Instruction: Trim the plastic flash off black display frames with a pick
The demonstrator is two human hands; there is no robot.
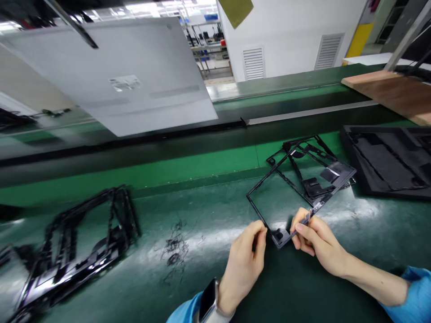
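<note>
A thin black plastic frame [303,179] lies tilted on the dark green mat [202,215], over another frame of the same kind. My left hand [244,262] pinches the frame's near left edge, fingers closed on it. My right hand [314,237] grips a thin grey tool [303,223] and presses its tip against the frame's near corner. A smartwatch sits on my left wrist, and both sleeves are blue.
A pile of black frames [77,251] lies at the left, blurred. Black plastic shavings [173,249] dot the mat's middle. A black foam tray [387,161] sits at the right, a wooden board [393,92] behind it. A large grey panel [117,76] rests beyond the conveyor.
</note>
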